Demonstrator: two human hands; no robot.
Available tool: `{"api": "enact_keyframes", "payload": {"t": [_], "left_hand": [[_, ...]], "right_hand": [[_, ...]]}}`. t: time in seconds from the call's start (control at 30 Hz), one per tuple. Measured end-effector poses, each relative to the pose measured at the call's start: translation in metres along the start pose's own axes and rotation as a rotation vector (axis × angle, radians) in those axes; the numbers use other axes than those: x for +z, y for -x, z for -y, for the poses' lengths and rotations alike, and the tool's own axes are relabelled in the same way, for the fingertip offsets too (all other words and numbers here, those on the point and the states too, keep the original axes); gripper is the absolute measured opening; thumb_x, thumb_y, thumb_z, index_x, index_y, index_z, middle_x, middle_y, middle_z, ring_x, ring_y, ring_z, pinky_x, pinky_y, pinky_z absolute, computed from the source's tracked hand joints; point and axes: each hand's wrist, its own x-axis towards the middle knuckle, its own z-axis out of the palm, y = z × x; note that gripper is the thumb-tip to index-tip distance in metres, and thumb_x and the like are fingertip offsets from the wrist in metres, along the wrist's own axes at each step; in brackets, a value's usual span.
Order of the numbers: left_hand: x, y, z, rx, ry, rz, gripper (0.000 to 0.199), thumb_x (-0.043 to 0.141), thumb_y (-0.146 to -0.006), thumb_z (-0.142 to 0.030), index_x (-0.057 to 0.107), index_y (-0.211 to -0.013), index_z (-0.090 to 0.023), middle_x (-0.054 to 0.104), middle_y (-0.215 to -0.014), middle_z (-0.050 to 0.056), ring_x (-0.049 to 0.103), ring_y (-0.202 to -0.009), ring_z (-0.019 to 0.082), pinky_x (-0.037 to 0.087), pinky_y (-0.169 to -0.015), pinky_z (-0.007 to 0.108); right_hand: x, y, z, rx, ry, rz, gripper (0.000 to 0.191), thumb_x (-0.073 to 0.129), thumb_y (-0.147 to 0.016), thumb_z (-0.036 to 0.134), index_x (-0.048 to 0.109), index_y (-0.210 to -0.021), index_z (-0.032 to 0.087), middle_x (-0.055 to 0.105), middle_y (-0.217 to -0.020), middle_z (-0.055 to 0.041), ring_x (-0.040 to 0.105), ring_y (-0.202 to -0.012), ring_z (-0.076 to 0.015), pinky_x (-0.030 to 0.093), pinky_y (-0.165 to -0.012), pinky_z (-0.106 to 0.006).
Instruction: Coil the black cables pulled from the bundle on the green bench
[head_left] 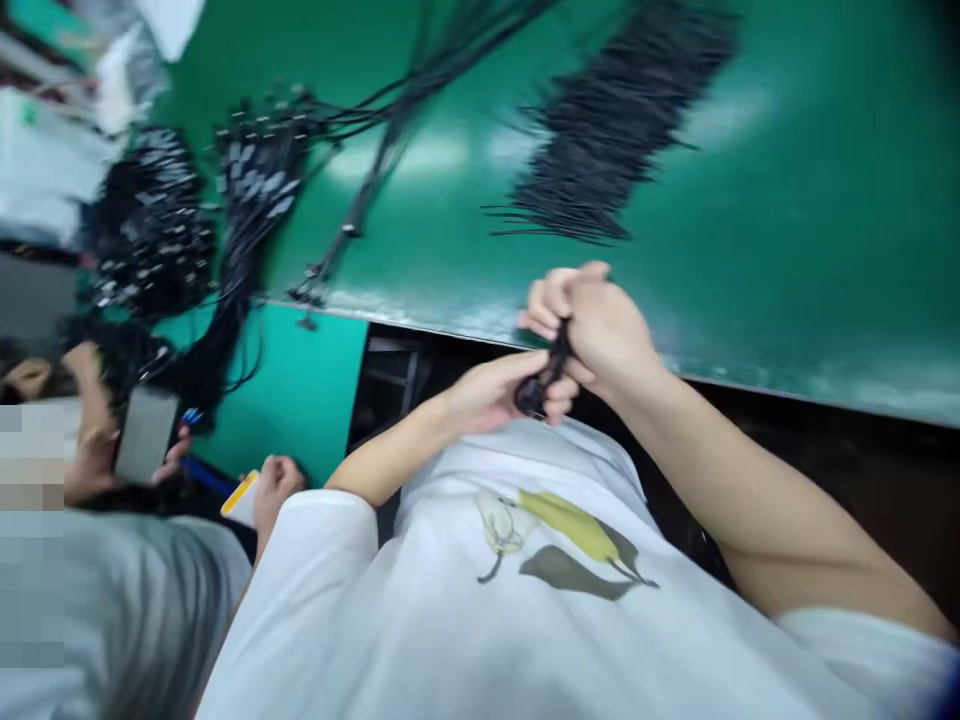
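Observation:
Close to my body, at the table's front edge, my two hands meet around a small black piece [556,360] that looks like a bunched black cable. Its rounded lower end lies in the curled fingers of my left hand [491,388]. My right hand [607,325] grips the upper part with bent fingers. Fingers and blur hide its exact shape. Beyond my hands, a wide stack of thin black cables [615,125] lies on the green table [810,230].
Bundles of black cables with connectors [259,180] lie on the left, and a longer cable strand [367,185] runs back across the table. White bags [49,170] stand at far left. A co-worker [150,600] sits close by on my left, hands near a lower green surface [307,390].

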Motion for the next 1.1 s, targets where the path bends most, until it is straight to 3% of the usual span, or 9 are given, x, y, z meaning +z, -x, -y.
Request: {"api": "enact_keyframes", "payload": {"t": [0.13,0.27,0.53,0.67,0.77,0.83,0.9,1.0,1.1], "left_hand": [[0.002,-0.007,-0.006,0.042,0.047,-0.042,0.022,0.065,-0.088,-0.034,0.065,-0.091,-0.012,0.042,-0.068,-0.002,0.045,-0.061,0.008,0.044,-0.062,0.023],[0.009,-0.014,-0.001,0.041,-0.011,-0.022,0.025,0.07,-0.085,-0.036,0.059,-0.082,-0.014,0.03,-0.062,-0.006,0.034,-0.054,0.006,0.036,-0.055,0.021],[0.007,-0.023,-0.008,0.257,-0.992,-0.278,0.047,0.051,-0.092,-0.064,0.057,-0.085,-0.018,0.045,-0.061,-0.004,0.04,-0.056,0.01,0.033,-0.056,0.025],[0.011,-0.039,-0.013,0.343,-1.295,-0.267,0.047,0.042,-0.096,-0.061,0.058,-0.083,-0.018,0.051,-0.061,-0.003,0.049,-0.056,0.011,0.038,-0.059,0.025],[0.016,-0.049,-0.015,0.378,-1.235,-0.269,0.045,0.045,-0.095,-0.061,0.057,-0.084,-0.019,0.049,-0.059,-0.004,0.05,-0.054,0.011,0.044,-0.059,0.025],[0.019,-0.053,-0.018,0.442,-1.106,-0.312,0.042,0.05,-0.093,-0.06,0.054,-0.084,-0.019,0.044,-0.057,-0.006,0.048,-0.052,0.01,0.046,-0.056,0.025],[0.023,-0.057,-0.022,0.497,-1.023,-0.372,0.037,0.057,-0.091,-0.055,0.052,-0.083,-0.019,0.04,-0.058,-0.008,0.046,-0.051,0.008,0.046,-0.055,0.024],[0.029,-0.064,-0.025,0.519,-1.036,-0.442,0.03,0.064,-0.088,-0.043,0.048,-0.078,-0.019,0.04,-0.06,-0.009,0.043,-0.05,0.006,0.042,-0.052,0.022],[0.036,-0.075,-0.023,0.517,-1.099,-0.443,0.027,0.062,-0.087,-0.037,0.045,-0.077,-0.019,0.04,-0.064,-0.009,0.041,-0.051,0.005,0.041,-0.052,0.021]], "right_hand": [[-0.012,-0.001,-0.002,0.105,-0.392,-0.032,0.074,0.03,-0.076,0.094,0.032,-0.061,0.022,0.035,-0.057,0.0032,0.037,-0.054,-0.0085,0.052,-0.067,-0.029],[-0.019,0.003,-0.007,0.036,-0.483,-0.013,0.07,0.044,-0.077,0.089,0.037,-0.059,0.021,0.036,-0.054,0.0046,0.038,-0.054,-0.0079,0.049,-0.067,-0.027],[-0.046,0.014,-0.016,0.088,-0.552,-0.012,0.069,0.047,-0.078,0.087,0.044,-0.065,0.019,0.044,-0.066,0.0036,0.039,-0.041,-0.0052,0.031,-0.028,-0.022],[-0.059,0.017,-0.022,0.069,-0.531,-0.105,0.071,0.042,-0.079,0.088,0.042,-0.066,0.019,0.042,-0.066,0.0043,0.037,-0.043,-0.0038,0.031,-0.031,-0.019],[-0.073,0.025,-0.026,-0.005,-0.469,-0.126,0.065,0.049,-0.08,0.084,0.051,-0.085,0.019,0.052,-0.078,0.0021,0.052,-0.059,-0.0073,0.046,-0.048,-0.019],[-0.089,0.042,-0.026,-0.121,-0.38,-0.239,0.061,0.065,-0.078,0.073,0.056,-0.106,0.02,0.059,-0.105,-0.0046,0.062,-0.091,-0.0133,0.055,-0.075,-0.025],[-0.109,0.071,-0.026,-0.229,-0.28,-0.349,0.056,0.076,-0.078,0.056,0.057,-0.117,0.02,0.056,-0.126,-0.0093,0.057,-0.114,-0.017,0.05,-0.096,-0.032],[-0.14,0.128,-0.038,-0.193,-0.239,-0.235,0.032,0.068,-0.088,0.038,0.063,-0.113,0.018,0.066,-0.118,-0.0076,0.063,-0.105,-0.0143,0.05,-0.095,-0.03],[-0.16,0.179,-0.077,0.081,-0.272,-0.23,0.016,0.066,-0.089,0.029,0.069,-0.098,0.016,0.073,-0.093,-0.0023,0.068,-0.082,-0.0108,0.051,-0.08,-0.024]]}}
